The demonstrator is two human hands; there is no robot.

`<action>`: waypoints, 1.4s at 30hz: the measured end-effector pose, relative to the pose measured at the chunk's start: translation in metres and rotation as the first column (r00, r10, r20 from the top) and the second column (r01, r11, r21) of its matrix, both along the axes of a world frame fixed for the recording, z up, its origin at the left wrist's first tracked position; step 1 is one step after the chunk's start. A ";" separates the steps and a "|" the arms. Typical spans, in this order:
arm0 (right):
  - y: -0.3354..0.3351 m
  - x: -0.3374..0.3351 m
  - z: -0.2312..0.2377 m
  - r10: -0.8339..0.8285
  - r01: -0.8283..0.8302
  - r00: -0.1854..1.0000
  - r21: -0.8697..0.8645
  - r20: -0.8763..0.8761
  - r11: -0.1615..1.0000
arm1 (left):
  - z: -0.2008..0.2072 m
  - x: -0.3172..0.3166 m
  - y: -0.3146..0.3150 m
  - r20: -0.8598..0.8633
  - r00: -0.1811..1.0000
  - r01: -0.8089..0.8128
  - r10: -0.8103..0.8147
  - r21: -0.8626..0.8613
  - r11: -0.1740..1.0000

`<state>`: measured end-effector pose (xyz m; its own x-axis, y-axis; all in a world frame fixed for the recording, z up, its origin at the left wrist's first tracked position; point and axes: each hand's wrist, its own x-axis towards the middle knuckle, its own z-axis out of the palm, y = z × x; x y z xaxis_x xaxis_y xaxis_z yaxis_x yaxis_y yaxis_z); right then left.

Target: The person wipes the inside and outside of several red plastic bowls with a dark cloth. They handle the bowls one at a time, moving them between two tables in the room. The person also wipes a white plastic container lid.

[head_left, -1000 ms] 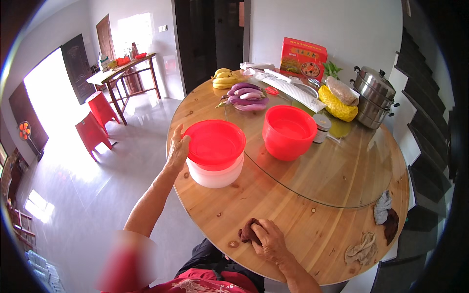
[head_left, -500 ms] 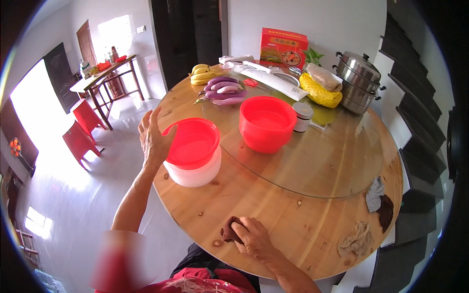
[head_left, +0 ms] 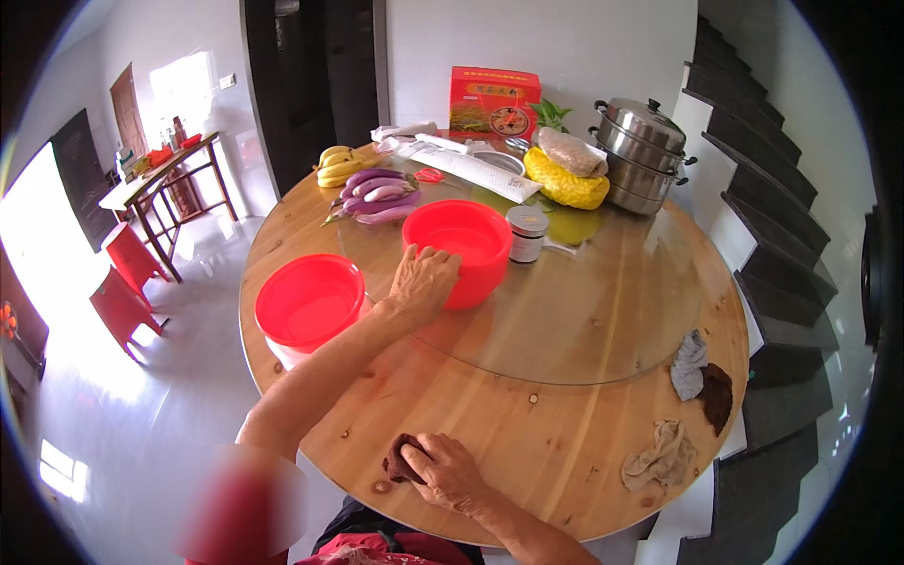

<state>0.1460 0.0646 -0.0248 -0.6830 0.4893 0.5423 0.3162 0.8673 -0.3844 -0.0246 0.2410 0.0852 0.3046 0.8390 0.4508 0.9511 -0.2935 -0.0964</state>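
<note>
2 red bowls (head_left: 310, 301), purple eggplants (head_left: 377, 198), yellow bananas (head_left: 336, 165), a dark brown cloth (head_left: 399, 460).

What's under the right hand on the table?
A dark brown rag sticks out from under the right hand; the hand covers most of it, so its full shape stays hidden.

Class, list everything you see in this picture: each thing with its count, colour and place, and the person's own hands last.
Round wooden table: one, tan, centre.
Red plastic basins: two; one near left edge, one on glass turntable.
Purple eggplants: several, far left.
Yellow bananas: one bunch, far left.
Red cardboard box: one, far edge.
Steel steamer pot: one, far right.
Small lidded jar: one, beside basin.
Crumpled rags: few, right edge.
Left hand: on turntable basin.
Right hand: on dark brown cloth.
</note>
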 end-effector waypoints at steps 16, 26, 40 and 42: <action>-0.002 0.001 0.000 -0.009 0.010 1.000 -0.042 0.010 0.999 | 0.025 -0.009 0.015 0.372 0.927 0.078 -0.042 -0.083 0.993; -0.003 -0.001 -0.003 -0.030 0.030 0.999 -0.017 -0.022 0.999 | 0.045 -0.007 -0.015 0.406 0.860 0.224 -0.310 0.245 0.943; 0.027 0.048 0.049 -0.584 -0.096 0.326 -0.640 -0.744 0.762 | -0.009 0.053 -0.181 0.556 0.764 0.266 -0.328 0.192 0.945; 0.027 0.043 0.023 -0.479 0.209 0.504 -0.437 -0.719 0.875 | -0.024 0.063 -0.193 0.572 0.764 0.236 -0.298 0.182 0.955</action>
<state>0.1892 0.0916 -0.0014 0.2121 0.7935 0.5705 0.0183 0.5804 -0.8141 0.0380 0.0482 0.0610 0.1601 0.7082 0.6876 0.7157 -0.5630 0.4132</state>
